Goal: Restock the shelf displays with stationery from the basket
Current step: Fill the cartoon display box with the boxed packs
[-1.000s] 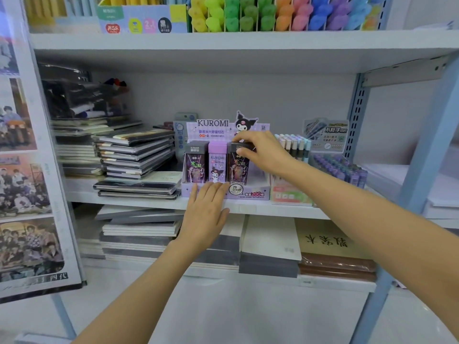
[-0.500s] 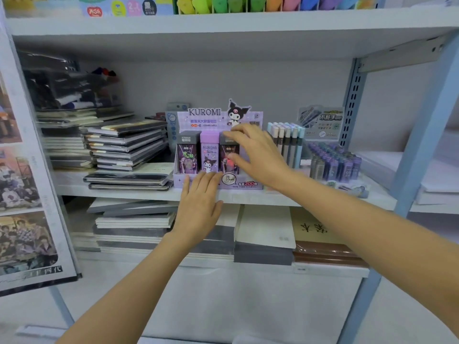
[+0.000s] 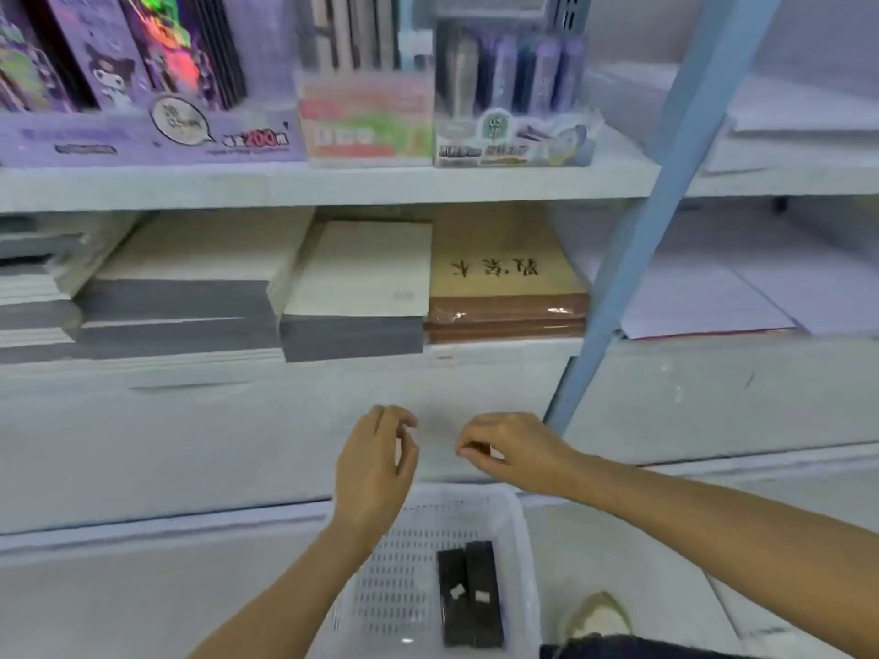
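A white perforated basket [image 3: 521, 525] sits on the floor at the bottom centre. Two dark narrow boxes [image 3: 468, 594] lie side by side in it, each with a small white label. My left hand [image 3: 376, 463] hovers above the basket's far left corner, its fingers loosely curled and holding nothing. My right hand [image 3: 511, 449] hangs just beyond the basket's far rim, fingers curled downward with nothing visibly held. The purple Kuromi display [image 3: 142, 135] with upright boxes stands on the shelf at the top left, well above both hands.
A pink-green display [image 3: 366, 121] and a pen display [image 3: 513, 135] stand right of the purple one. Stacked notebooks [image 3: 356, 278] and a brown pad [image 3: 504, 278] fill the lower shelf. A blue shelf post [image 3: 632, 259] slants down at right. My shoe [image 3: 599, 615] is beside the basket.
Both hands have left the Kuromi display and dropped to just above the basket. The view has tilted down, so the basket and floor now show.
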`<state>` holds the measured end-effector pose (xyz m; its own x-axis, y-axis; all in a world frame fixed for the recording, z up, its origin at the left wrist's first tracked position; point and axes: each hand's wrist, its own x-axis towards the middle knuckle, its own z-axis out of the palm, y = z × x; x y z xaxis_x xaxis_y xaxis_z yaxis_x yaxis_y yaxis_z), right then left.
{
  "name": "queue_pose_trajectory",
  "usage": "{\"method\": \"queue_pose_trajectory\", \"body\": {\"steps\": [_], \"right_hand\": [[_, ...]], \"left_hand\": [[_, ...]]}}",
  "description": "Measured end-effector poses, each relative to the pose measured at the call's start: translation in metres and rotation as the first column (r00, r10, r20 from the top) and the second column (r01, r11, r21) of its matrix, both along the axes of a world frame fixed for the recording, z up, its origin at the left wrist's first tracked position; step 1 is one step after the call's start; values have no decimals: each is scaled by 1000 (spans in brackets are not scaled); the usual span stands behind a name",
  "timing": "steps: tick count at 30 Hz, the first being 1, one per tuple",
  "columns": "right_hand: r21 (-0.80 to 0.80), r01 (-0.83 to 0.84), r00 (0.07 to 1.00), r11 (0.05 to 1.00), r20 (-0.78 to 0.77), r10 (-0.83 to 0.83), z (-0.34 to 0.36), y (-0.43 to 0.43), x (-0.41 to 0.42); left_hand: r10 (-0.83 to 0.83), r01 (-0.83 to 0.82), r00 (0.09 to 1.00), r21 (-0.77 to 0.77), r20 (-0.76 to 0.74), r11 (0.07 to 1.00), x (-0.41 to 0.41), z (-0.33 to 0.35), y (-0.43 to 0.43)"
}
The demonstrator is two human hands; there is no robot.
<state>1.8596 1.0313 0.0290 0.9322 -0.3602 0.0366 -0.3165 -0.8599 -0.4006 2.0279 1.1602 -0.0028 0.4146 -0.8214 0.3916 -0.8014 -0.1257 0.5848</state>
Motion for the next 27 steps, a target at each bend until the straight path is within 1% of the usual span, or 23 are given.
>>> {"method": "queue_pose_trajectory", "body": {"steps": [1, 2, 4, 6, 8, 9, 11, 15, 20, 22, 25, 27], "right_hand": [[32, 21, 998, 999, -66, -19, -26, -6, -13], [58, 44, 991, 997, -131, -36, -51, -11, -27], [107, 91, 965, 990, -256, -60, -95, -18, -53], [125, 81, 930, 989, -366, -30, -131, -18, -73], [145, 50, 894, 988, -447, 20, -159, -12, -87], [151, 41, 887, 988, -460, 33, -169, -8, -91], [145, 25, 901, 989, -431, 40, -182, -4, -96], [155, 26, 939, 988, -342, 29, -187, -7, -97], [205, 79, 964, 976, -266, -22, -189, -5, -97], [196, 79, 964, 977, -265, -24, -190, -3, -97], [188, 98, 967, 977, -249, -49, -188, -5, -95], [184, 103, 967, 978, -249, -55, -186, -5, -94]], "left_hand": [[6, 4, 997, 126, -81, 992, -12, -32, 1], [28, 15, 987, 265, -155, 964, -24, -61, 3], [108, 68, 948, 525, -298, 849, -47, -111, 8], [219, 130, 891, 685, -397, 717, -67, -147, 12], [290, 158, 864, 768, -411, 621, -82, -173, 13], [321, 153, 855, 791, -406, 592, -87, -182, 12], [383, 118, 840, 818, -385, 564, -96, -193, 9], [480, 46, 793, 823, -376, 567, -105, -204, 1], [516, 104, 708, 795, -481, 598, -107, -208, -4], [553, 72, 649, 766, -522, 639, -108, -207, -4], [611, -36, 590, 738, -528, 673, -96, -205, 1], [620, -48, 532, 711, -577, 702, -86, -204, 5]]}}
